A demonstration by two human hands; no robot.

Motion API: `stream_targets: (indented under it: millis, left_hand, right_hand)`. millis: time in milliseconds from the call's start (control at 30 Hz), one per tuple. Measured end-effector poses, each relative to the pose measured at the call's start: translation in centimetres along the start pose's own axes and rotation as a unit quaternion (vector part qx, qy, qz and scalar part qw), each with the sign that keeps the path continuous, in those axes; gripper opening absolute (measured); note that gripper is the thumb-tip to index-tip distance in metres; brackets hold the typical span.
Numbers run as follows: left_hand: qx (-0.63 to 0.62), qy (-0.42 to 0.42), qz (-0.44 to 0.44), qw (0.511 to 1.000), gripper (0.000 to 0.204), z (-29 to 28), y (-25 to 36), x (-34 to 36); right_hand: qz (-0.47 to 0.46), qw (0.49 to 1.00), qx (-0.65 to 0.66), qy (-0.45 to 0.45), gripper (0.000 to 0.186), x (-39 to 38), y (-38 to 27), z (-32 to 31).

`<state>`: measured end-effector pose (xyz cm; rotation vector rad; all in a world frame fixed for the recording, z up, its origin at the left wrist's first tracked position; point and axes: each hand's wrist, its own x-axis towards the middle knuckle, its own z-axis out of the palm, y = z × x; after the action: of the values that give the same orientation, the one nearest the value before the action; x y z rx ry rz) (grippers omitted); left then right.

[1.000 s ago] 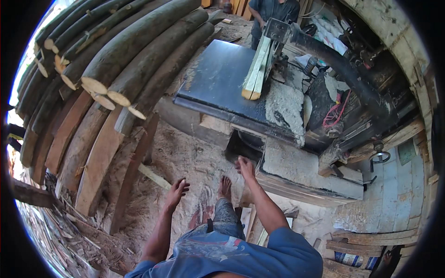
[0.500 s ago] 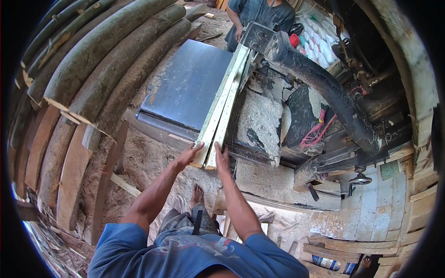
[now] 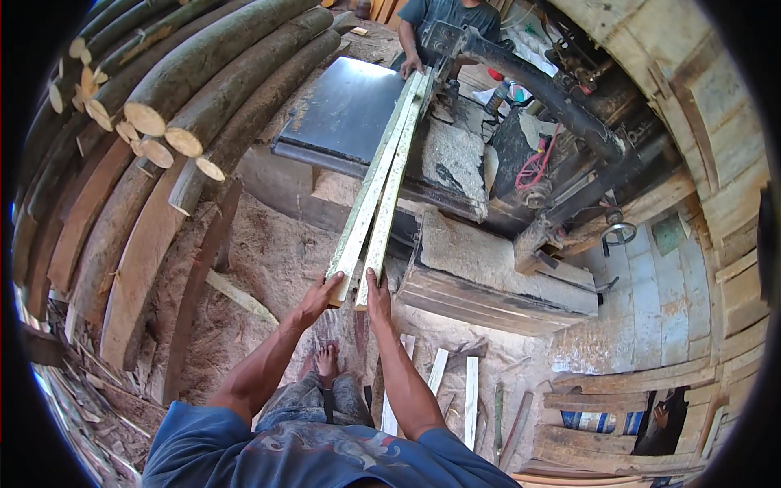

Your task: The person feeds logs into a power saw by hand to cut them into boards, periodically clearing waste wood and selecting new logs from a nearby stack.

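Two long, pale strips of sawn wood lie side by side, split apart toward me by a narrow gap. My left hand (image 3: 321,299) is closed on the near end of the left strip (image 3: 368,213), its thumb on top. The near end of the right strip (image 3: 384,210) is gripped by my right hand (image 3: 378,299). From my hands the strips run over the machine's smooth metal table (image 3: 333,114). Their far ends reach the dark saw head (image 3: 443,38), where a co-worker's hand (image 3: 412,65) is at the wood.
Debarked logs (image 3: 220,61) and planks are stacked on the left. A sawdust-covered machine bed (image 3: 455,159) and a curved dark arm (image 3: 545,93) stand to the right, beside a handwheel (image 3: 620,233). Loose wood strips (image 3: 471,403) lie on the sawdust-strewn floor behind my right arm.
Both strips have come toward me, overhanging the table's near edge farther, with my hands still on them. The co-worker's hand has come to the far end. My view has shifted back.
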<state>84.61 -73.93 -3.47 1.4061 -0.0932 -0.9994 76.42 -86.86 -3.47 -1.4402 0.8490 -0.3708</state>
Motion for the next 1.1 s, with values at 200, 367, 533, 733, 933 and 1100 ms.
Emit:
stream_targets:
  millis: [200, 367, 533, 733, 933, 1100]
  left_hand:
    - [0.025, 0.005, -0.018, 1.000, 0.079, -1.1, -4.4, -9.8]
    - [0.023, 0.012, 0.030, 0.999, 0.072, -3.4, -11.3, -15.7]
    - [0.010, -0.004, 0.004, 1.000, 0.063, -3.5, -16.9, -23.4]
    - [0.014, 0.057, 0.017, 0.998, 0.061, -1.0, -18.4, -30.7]
    - [-0.044, 0.013, 0.019, 0.999, 0.073, -0.5, -7.0, -11.8]
    - [-0.108, 0.042, 0.057, 0.992, 0.102, 5.6, -0.9, 3.3]
  right_hand:
    - [-0.007, 0.999, -0.038, -0.015, 0.069, -10.1, 3.4, -0.7]
    - [-0.046, 0.998, -0.045, -0.010, 0.071, -18.2, 7.1, -1.1]
    - [-0.071, 0.997, -0.021, 0.010, 0.070, -27.0, 10.6, -0.8]
    - [0.112, 0.925, 0.349, -0.102, 0.064, -39.1, 13.5, -5.5]
    - [0.203, 0.972, -0.100, 0.069, 0.081, -36.7, 15.2, -7.8]
    - [0.255, 0.959, -0.102, 0.072, 0.065, -44.8, 16.1, -9.5]
